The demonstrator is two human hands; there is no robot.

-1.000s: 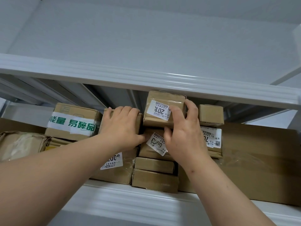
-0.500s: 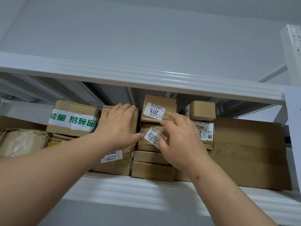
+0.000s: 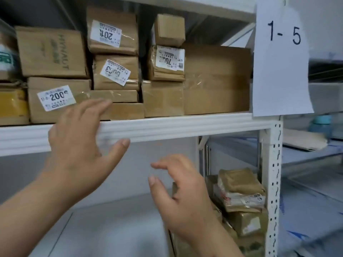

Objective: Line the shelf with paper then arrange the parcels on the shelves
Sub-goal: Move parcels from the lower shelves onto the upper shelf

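Observation:
Brown cardboard parcels fill the upper shelf [image 3: 167, 127]: a parcel labelled 201 [image 3: 113, 30] stacked on one labelled 6003 [image 3: 116, 72], a HYNAUT box [image 3: 52, 52], a box labelled 200 [image 3: 55, 99] and a large box [image 3: 217, 78] on the right. My left hand [image 3: 79, 140] hovers in front of the shelf edge with fingers spread and holds nothing. Lower and to the right, my right hand [image 3: 181, 197] is in the air with relaxed fingers, also holding nothing. More wrapped parcels [image 3: 241, 193] lie piled on the lower shelf at the right.
A white paper sign reading 1-5 [image 3: 280, 58] hangs on the perforated white upright [image 3: 272, 182]. To the right stands a neighbouring shelf unit with flat cardboard [image 3: 304, 140] and a blue object [image 3: 321, 123]. The lower shelf surface [image 3: 111, 229] is grey-white.
Both hands have let go of the stacked parcels and drawn back and down from the upper shelf. The view has dropped and shifted right, showing the lower shelf and the sign.

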